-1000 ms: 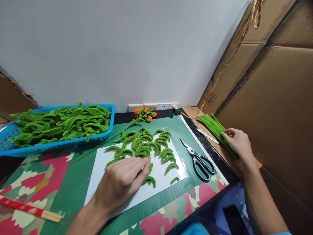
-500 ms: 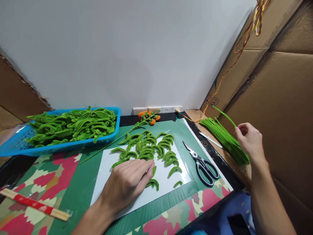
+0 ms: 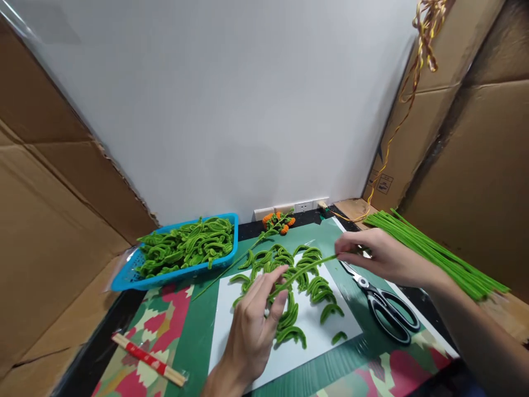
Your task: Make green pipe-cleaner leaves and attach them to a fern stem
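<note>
In my right hand (image 3: 367, 251) the fingertips pinch one end of a green pipe cleaner (image 3: 309, 268), which slants down to the left over the paper. My left hand (image 3: 254, 320) is above the white paper (image 3: 306, 336), thumb and index finger apart, with the pipe cleaner's far end between them and no visible grip. A small pale spot shows inside its curled fingers; I cannot make out what it is. Several short, curved green pipe-cleaner pieces (image 3: 320, 289) lie on the paper around the left hand. Scissors (image 3: 382, 303) lie below my right hand, handles toward me.
A blue basket (image 3: 177, 278) heaped with bent green pieces stands at the left. A stem with orange blossoms (image 3: 279, 222) lies behind the paper. Wrapped chopsticks (image 3: 149, 360) rest at the front left. A bundle of green pipe cleaners (image 3: 438, 253) lies right, beside a cardboard wall (image 3: 487, 165).
My right hand has moved left from the bundle, bringing the pipe cleaner over the paper. My left hand has lifted and its thumb and index finger have parted. The view has shifted left.
</note>
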Demonstrator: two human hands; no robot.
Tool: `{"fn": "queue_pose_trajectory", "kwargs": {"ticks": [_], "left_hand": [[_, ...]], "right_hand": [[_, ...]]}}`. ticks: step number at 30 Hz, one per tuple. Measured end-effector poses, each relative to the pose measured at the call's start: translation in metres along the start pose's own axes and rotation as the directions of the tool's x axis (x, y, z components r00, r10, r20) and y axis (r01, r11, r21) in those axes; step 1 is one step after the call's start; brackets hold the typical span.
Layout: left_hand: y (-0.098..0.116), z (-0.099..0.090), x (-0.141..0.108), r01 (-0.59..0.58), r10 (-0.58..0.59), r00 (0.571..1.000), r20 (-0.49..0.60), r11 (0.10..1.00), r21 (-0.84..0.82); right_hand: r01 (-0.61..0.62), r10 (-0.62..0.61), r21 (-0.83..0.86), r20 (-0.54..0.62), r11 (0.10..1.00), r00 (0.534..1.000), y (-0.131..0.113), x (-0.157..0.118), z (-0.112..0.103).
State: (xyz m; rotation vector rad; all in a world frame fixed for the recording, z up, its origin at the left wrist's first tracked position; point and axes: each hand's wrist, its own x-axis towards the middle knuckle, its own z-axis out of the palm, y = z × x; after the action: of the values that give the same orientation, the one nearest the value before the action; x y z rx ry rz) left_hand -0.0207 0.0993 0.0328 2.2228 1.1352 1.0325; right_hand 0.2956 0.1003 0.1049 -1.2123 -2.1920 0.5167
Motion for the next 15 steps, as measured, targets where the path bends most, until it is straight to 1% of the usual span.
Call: {"fn": "queue_pose_trajectory", "kwargs": {"ticks": [1,3,6,7,9,11,12,13,14,15], "left_hand": [[-0.001,0.001,-0.001,0.043,-0.043,0.999,0.013,0.999,-0.02],[-0.001,0.004,-0.002,0.14,-0.14,0.99,0.006,0.989,-0.048],[-0.001,0.008,-0.001,0.261,-0.261,0.965,0.014,0.955,-0.141],[0.0,0.008,0.0,0.29,-0.292,0.956,0.016,0.939,-0.187],[0.001,0.008,0.002,0.328,-0.336,0.942,0.023,0.902,-0.281],[0.004,0.007,0.004,0.357,-0.355,0.932,0.073,0.864,-0.357],[0.005,0.006,0.005,0.374,-0.357,0.927,0.117,0.845,-0.383],[0.007,0.006,0.006,0.39,-0.355,0.921,0.163,0.828,-0.403],[0.008,0.005,0.007,0.403,-0.351,0.915,0.199,0.816,-0.415],[0.01,0.005,0.008,0.41,-0.347,0.912,0.22,0.808,-0.423]], "right_hand": [[0.041,-0.041,-0.004,-0.018,0.999,0.999,-0.002,0.009,0.006],[0.085,-0.088,-0.05,-0.057,0.995,0.995,-0.002,0.025,0.018],[0.159,-0.189,-0.225,-0.117,0.961,0.975,0.006,0.039,0.036],[0.177,-0.223,-0.302,-0.125,0.937,0.967,0.01,0.042,0.041],[0.19,-0.298,-0.478,-0.159,0.857,0.941,0.019,0.044,0.05],[0.164,-0.368,-0.628,-0.21,0.761,0.906,0.026,0.042,0.055],[0.147,-0.385,-0.662,-0.229,0.735,0.894,0.028,0.041,0.056],[0.134,-0.381,-0.655,-0.249,0.743,0.89,0.029,0.04,0.057],[0.126,-0.351,-0.6,-0.273,0.79,0.896,0.03,0.039,0.057],[0.117,-0.292,-0.49,-0.297,0.864,0.909,0.03,0.038,0.057]]}}
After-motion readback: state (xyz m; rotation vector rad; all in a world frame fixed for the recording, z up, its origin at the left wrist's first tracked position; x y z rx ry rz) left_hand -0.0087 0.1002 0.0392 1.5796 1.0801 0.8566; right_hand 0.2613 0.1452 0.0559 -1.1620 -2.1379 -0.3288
